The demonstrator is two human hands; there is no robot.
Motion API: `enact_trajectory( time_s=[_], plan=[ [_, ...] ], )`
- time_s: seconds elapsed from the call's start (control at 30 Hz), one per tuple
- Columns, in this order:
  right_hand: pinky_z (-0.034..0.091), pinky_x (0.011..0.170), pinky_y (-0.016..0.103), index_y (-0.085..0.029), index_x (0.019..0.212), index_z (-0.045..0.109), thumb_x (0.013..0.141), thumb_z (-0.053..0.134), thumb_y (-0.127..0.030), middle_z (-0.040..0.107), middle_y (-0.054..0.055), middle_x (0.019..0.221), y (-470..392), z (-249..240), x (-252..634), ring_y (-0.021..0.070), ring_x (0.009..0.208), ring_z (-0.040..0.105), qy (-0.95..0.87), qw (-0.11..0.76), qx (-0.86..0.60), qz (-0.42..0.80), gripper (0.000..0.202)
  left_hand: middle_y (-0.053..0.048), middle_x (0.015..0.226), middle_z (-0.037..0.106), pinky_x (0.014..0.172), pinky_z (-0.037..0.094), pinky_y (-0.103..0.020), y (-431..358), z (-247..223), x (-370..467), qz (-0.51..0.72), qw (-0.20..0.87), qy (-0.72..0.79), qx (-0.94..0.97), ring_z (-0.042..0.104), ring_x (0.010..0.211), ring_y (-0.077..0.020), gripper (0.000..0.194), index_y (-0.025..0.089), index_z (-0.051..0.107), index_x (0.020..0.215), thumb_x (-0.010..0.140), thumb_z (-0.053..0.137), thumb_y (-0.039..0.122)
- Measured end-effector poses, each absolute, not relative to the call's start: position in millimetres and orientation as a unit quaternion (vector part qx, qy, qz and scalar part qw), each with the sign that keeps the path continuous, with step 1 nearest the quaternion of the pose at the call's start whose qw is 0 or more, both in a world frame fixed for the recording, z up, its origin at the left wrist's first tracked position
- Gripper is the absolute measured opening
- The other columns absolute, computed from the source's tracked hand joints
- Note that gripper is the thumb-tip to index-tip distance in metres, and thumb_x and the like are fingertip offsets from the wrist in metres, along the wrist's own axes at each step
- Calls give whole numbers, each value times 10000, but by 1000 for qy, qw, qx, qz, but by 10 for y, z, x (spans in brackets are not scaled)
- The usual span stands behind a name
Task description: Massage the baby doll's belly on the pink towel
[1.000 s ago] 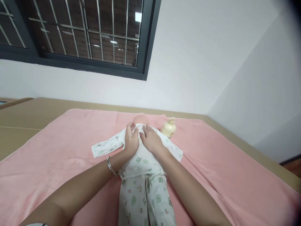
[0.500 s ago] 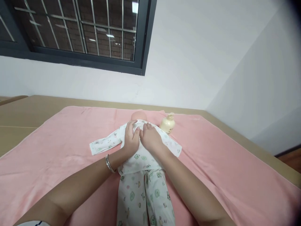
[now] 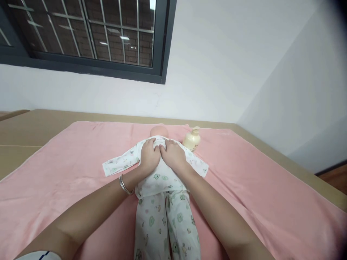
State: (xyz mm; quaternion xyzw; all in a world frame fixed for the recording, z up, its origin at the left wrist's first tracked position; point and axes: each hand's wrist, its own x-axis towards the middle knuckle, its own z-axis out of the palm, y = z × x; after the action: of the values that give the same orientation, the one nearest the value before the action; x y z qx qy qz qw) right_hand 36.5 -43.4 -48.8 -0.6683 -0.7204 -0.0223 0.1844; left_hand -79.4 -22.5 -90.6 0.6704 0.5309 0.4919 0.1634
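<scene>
A baby doll (image 3: 159, 131) in white clothes printed with green and brown figures lies on a pink blanket (image 3: 238, 173). Only the bald top of its head shows past the collar. Its sleeves (image 3: 119, 165) stretch out to both sides, and the trousers (image 3: 151, 220) run toward me. My left hand (image 3: 150, 155) lies flat on the left part of the upper torso, fingers pointing to the shoulder. On the right part rests my right hand (image 3: 173, 153), also flat. The two thumbs nearly meet at the middle. Both hands hold nothing.
A cream pump bottle (image 3: 192, 139) stands on the blanket just right of the doll's shoulder. The tan padded surface (image 3: 40, 121) under the blanket shows along the edges. A white wall (image 3: 211, 72) and a dark-framed, barred window (image 3: 103, 68) rise behind.
My left fingers have settled flatter on the torso, and both hands have shifted only slightly. The view has moved a little; doll and bottle stay where they were on the blanket.
</scene>
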Motion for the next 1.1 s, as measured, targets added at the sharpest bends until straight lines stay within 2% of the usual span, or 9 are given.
enact_trajectory(
  time_s=[0.1,0.2,0.3,0.4,0.53,0.6,0.8,0.93,1.1],
  plan=[
    [471,907,411,-79,1073,675,1009,326,-338,712,203,1049,-546,-434,287,319,1027,655,-716,145,-679,-71,440,-175,1215,643,1076,396,-490,-119,-887,-860,398,127,541,730,548,1217,-322,341,134,624,1137,896,403,231],
    [486,823,394,-48,1039,672,992,347,-237,713,221,947,-633,-398,221,324,968,673,-732,98,-668,-93,379,-174,1169,649,1050,406,-480,-86,-845,-902,338,95,552,756,561,1178,-321,330,143,644,1069,925,375,270],
    [481,840,396,-34,1088,653,987,345,-201,706,229,1006,-615,-396,237,327,1004,667,-737,84,-667,-77,365,-184,1081,663,997,432,-468,-150,-780,-892,286,48,564,773,596,1094,-315,342,122,636,1044,941,340,260],
    [443,962,399,-72,1184,621,1014,331,-275,667,210,1205,-478,-416,372,312,1165,606,-756,119,-644,-15,393,-181,1025,675,929,462,-432,-283,-721,-842,246,2,566,787,623,1014,-297,312,112,627,1031,933,352,222],
    [350,1092,390,-114,1332,536,1032,325,-356,539,154,1436,-309,-438,546,278,1342,470,-779,153,-606,44,439,-198,1036,675,922,463,-420,-394,-674,-805,238,-33,551,799,617,1042,-311,305,93,624,1083,893,403,182],
    [369,1066,400,-103,1304,552,1033,311,-335,565,164,1402,-314,-434,535,289,1296,508,-779,143,-610,23,430,-204,1018,683,911,469,-422,-354,-647,-841,241,-4,540,807,627,1017,-315,305,102,644,1030,900,383,193],
    [453,893,391,-51,1132,627,995,334,-219,698,220,1063,-550,-403,256,321,1049,642,-752,74,-651,-76,364,-169,978,724,834,499,-405,-96,-614,-1007,254,106,532,800,668,911,-296,413,151,665,911,962,309,355],
    [464,830,393,-72,1088,644,999,313,-247,702,213,1052,-549,-385,261,325,1005,655,-748,77,-656,-67,385,-188,988,715,891,484,-434,-149,-663,-961,257,42,544,798,661,957,-306,395,132,670,953,960,316,308],
    [419,923,375,-139,1083,633,999,337,-333,706,153,1112,-357,-386,493,284,1057,637,-760,134,-636,11,364,-228,942,698,855,494,-453,-351,-693,-849,209,-57,556,802,661,942,-329,303,73,677,991,905,406,179]
  ],
)
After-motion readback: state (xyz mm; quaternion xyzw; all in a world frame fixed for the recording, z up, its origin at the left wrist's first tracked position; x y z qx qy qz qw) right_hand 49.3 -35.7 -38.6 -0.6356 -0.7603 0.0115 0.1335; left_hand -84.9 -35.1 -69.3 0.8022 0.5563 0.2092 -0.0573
